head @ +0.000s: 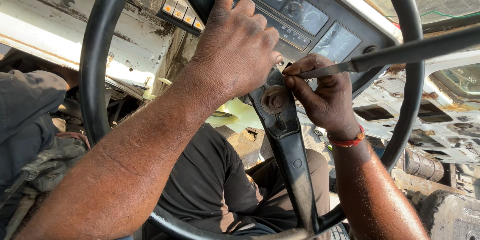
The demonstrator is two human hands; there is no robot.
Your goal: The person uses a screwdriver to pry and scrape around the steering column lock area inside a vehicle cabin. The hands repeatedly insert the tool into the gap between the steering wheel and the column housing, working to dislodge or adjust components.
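Note:
A large black steering wheel (95, 55) fills the view, with a bare hub nut (274, 101) at its middle. My left hand (237, 42) lies over the upper spoke just above the hub, fingers curled around it. My right hand (325, 95) sits right of the hub and pinches the metal tip of a long dark-handled tool (400, 54), whose tip points at the hub's upper edge. A red band circles my right wrist.
Behind the wheel is a dark instrument cluster (300, 15) with round gauges and a row of amber switches (181, 12). The worn white dashboard (450, 115) has open cut-outs. My lap in dark clothing (210, 180) is below. Grey cloth (25, 120) lies at left.

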